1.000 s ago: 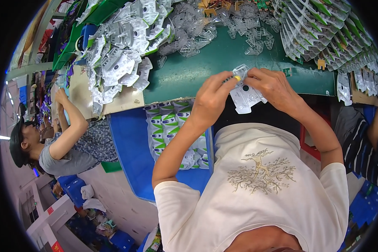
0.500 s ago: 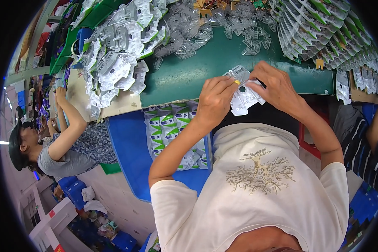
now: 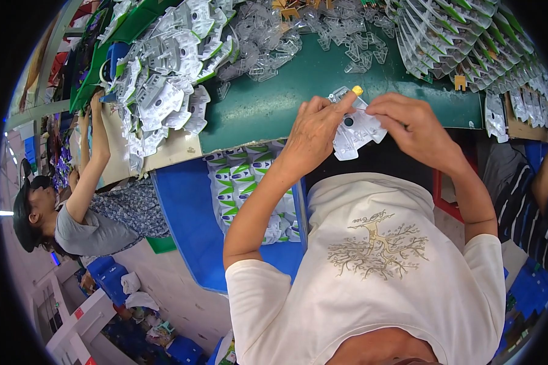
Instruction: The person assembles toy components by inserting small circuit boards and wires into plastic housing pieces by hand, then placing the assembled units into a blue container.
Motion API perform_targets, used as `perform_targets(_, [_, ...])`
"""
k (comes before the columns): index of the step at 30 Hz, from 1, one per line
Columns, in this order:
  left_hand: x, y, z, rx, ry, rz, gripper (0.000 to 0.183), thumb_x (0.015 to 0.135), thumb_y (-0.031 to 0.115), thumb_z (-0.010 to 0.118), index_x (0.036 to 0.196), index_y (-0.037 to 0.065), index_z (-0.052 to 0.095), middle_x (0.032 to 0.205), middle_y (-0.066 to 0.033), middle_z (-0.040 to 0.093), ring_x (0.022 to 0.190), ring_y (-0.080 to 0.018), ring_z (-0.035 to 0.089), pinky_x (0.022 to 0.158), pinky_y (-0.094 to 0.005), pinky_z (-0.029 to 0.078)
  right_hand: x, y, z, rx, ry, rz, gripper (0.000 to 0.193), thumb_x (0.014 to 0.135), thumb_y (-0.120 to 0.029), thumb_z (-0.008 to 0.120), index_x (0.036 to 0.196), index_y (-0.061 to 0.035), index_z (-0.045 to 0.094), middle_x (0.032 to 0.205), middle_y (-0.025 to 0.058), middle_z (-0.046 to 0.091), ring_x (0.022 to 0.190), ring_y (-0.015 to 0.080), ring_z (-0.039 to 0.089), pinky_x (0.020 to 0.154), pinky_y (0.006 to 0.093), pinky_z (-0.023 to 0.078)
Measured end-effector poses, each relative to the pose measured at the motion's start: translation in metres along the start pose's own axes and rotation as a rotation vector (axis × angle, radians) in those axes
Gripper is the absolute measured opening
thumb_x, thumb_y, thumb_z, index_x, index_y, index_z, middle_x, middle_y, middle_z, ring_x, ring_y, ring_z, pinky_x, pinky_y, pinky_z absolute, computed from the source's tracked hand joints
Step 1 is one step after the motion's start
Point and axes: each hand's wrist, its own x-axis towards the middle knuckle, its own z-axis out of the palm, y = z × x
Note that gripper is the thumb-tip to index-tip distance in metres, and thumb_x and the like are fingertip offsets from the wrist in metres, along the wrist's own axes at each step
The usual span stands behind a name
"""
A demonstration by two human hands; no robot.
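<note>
White in the head view, a panel (image 3: 360,137) is by the front edge of the table (image 3: 262,115), pinched at its left by the left hand (image 3: 309,132); the yellow-tipped index finger (image 3: 347,100), earlier bent, now extends. Whether the right hand (image 3: 419,131), at its right, pinches cannot be told.

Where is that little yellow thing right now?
In the head view, the yellow thing sits at a fingertip of the left hand, near the far edge of the white plastic piece, over the green tabletop.

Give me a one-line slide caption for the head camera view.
Left hand and right hand at a white plastic part by a green table, with clear pieces piled beyond.
</note>
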Motion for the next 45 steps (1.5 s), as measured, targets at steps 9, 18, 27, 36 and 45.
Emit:
perform_targets(9, [-0.007, 0.005, 0.011, -0.025, 0.084, -0.049, 0.07, 0.082, -0.008, 0.059, 0.147, 0.009, 0.039, 0.111, -0.0041, 0.069, 0.093, -0.0282, 0.054, 0.085, -0.0392, 0.04, -0.025, 0.001, 0.043, -0.363, 0.192, -0.241, 0.02, 0.076, -0.002, 0.072, 0.096, -0.0011, 0.072, 0.087, 0.0099, 0.068, 0.071, 0.0233, 0.068, 0.06, 0.0328, 0.054])
perform_targets(18, [-0.01, -0.004, 0.01, -0.083, 0.12, -0.045, 0.072, 0.081, -0.008, 0.061, 0.147, 0.006, 0.037, 0.11, -0.0047, 0.069, 0.091, -0.0281, 0.053, 0.086, -0.0403, 0.04, -0.027, -0.002, 0.049, -0.266, 0.283, -0.144, 0.032, 0.067, 0.005, 0.067, 0.098, -0.0011, 0.07, 0.097, 0.0104, 0.066, 0.069, 0.0222, 0.066, 0.059, 0.0325, 0.053])
perform_targets(27, [-0.006, 0.007, 0.01, -0.065, 0.063, -0.148, 0.06, 0.088, -0.006, 0.058, 0.145, 0.002, 0.041, 0.114, -0.0074, 0.07, 0.097, -0.0289, 0.057, 0.092, -0.0378, 0.044, -0.05, 0.033, 0.061, 0.087, 0.446, 0.29, 0.021, 0.088, -0.006, 0.065, 0.108, -0.006, 0.06, 0.069, 0.011, 0.062, 0.057, 0.0222, 0.063, 0.053, 0.034, 0.048])
perform_targets(36, [0.009, 0.022, 0.002, -0.118, 0.276, -0.141, 0.047, 0.087, -0.005, 0.065, 0.133, 0.0, 0.053, 0.107, -0.0123, 0.069, 0.09, -0.0227, 0.061, 0.082, -0.033, 0.05, -0.175, 0.057, -0.045, 0.035, 0.869, 0.485, 0.015, 0.091, 0.002, 0.059, 0.104, -0.003, 0.057, 0.076, 0.0001, 0.06, 0.068, 0.0039, 0.055, 0.059, 0.0221, 0.045])
perform_targets(45, [0.007, 0.02, 0.025, -0.149, 0.174, -0.187, 0.044, 0.085, -0.005, 0.067, 0.128, 0.002, 0.058, 0.1, -0.0119, 0.07, 0.09, -0.0242, 0.063, 0.081, -0.0344, 0.052, -0.224, 0.154, -0.137, 0.072, 1.142, 0.504, 0.013, 0.096, -0.005, 0.058, 0.108, -0.0026, 0.056, 0.07, -0.0035, 0.053, 0.054, 0.0028, 0.045, 0.047, 0.0195, 0.034])
